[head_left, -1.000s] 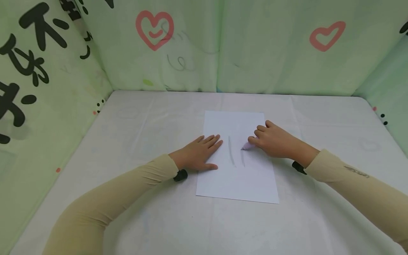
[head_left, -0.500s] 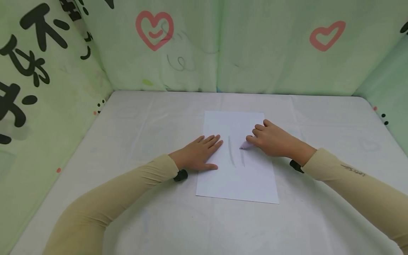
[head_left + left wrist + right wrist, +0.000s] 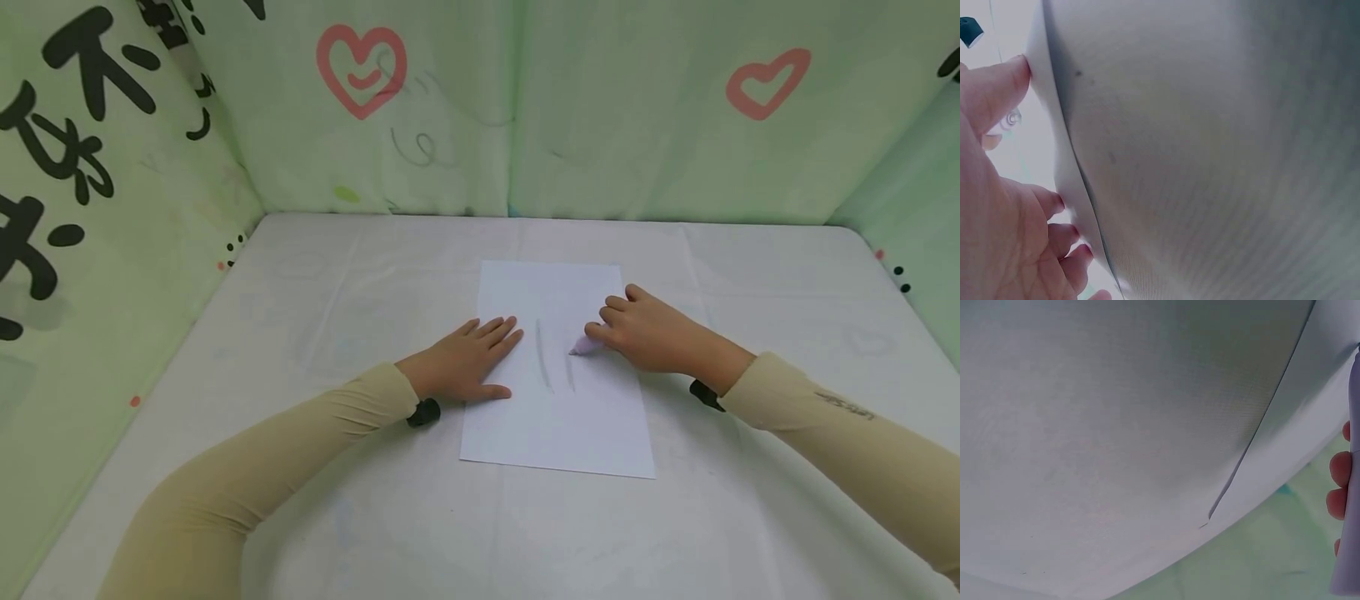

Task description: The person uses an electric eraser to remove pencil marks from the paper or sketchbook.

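Note:
A sheet of white paper (image 3: 555,433) lies on the cloth-covered table, bearing two thin grey strokes, a longer left one (image 3: 543,358) and a shorter right one (image 3: 570,375). My left hand (image 3: 461,364) rests flat on the paper's left edge, fingers spread. Over the right part of the sheet, my right hand (image 3: 648,333) grips a lavender marker (image 3: 587,344), its dark tip at the upper part of the shorter stroke. In the right wrist view the thick tapered marker (image 3: 1349,562) shows at the right edge, with fingertips (image 3: 1339,469) curled round it.
White cloth (image 3: 375,508) with faint creases covers the table. Green fabric walls (image 3: 637,142) with red hearts and black lettering rise behind and at both sides. A dark wrist device (image 3: 424,413) shows beneath the left wrist, another (image 3: 707,395) beneath the right.
My right hand with the marker shifted slightly left and up, then back right and a little down. The left hand and paper have stayed in place; the strokes look the same.

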A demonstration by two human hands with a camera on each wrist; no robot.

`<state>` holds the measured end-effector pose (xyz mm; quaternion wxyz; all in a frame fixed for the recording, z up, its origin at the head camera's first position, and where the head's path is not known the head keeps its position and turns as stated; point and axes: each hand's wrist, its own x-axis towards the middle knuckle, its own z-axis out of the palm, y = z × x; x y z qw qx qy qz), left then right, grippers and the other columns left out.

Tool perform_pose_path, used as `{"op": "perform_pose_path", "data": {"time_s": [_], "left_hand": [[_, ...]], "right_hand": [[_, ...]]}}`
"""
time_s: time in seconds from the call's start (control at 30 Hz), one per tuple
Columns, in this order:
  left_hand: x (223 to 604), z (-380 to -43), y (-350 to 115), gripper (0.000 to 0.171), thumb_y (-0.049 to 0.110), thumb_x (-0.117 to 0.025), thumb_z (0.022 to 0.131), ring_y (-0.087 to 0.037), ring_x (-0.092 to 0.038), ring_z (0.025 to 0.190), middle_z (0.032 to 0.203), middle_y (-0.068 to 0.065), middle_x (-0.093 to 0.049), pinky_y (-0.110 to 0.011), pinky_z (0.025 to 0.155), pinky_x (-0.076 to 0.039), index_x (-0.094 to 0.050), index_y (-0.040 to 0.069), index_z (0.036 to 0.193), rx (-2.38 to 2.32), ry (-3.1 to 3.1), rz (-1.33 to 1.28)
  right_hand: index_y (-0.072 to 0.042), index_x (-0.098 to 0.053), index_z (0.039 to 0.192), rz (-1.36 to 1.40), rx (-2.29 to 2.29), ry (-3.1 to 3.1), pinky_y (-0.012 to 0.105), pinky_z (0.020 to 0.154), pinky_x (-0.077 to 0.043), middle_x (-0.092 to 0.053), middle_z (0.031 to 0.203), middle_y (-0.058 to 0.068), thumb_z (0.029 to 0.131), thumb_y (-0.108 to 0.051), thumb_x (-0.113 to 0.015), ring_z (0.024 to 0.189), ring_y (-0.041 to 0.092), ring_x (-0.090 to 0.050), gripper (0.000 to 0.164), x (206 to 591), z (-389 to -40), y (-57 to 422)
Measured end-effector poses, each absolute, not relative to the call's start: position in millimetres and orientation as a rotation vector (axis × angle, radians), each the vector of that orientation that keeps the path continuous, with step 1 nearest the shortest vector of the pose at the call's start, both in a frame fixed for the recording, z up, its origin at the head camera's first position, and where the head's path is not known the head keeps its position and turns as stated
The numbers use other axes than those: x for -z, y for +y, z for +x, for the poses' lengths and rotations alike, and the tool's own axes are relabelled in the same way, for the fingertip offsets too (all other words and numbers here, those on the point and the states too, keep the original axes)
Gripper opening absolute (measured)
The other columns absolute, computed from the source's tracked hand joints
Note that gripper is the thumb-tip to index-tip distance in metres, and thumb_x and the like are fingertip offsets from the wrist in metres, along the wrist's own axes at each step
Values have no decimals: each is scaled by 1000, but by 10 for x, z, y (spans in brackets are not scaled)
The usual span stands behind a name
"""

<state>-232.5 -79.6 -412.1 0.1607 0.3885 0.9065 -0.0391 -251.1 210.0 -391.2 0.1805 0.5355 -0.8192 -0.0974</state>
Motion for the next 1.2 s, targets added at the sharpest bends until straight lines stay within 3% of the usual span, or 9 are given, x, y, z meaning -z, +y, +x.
{"op": "perform_pose_path", "data": {"time_s": [0.37,0.73,1.2], "left_hand": [[4133,-2325,-796,85,61,-40,92,-20,-6,148,160,-5,-2,-43,120,-10,-4,14,153,112,2591,1119],[4122,-2329,-793,86,61,-41,92,-21,-6,148,160,-6,-3,-43,120,-11,-5,13,153,127,2591,1116],[4127,-2328,-807,86,61,-40,92,-22,-7,148,160,-7,-3,-44,120,-11,-5,12,153,108,2592,1134]], "right_hand": [[-9,-49,83,1499,296,-2311,31,60,-26,-47,62,5,76,-11,-75,61,19,-37,27,3921,-2556,2027],[-9,-48,81,1511,271,-2289,29,59,-21,-42,59,3,75,-11,-74,58,17,-33,27,3916,-2514,2092],[-9,-49,81,1496,281,-2301,30,59,-24,-44,59,4,77,-10,-73,59,18,-35,24,3907,-2520,2034]]}}
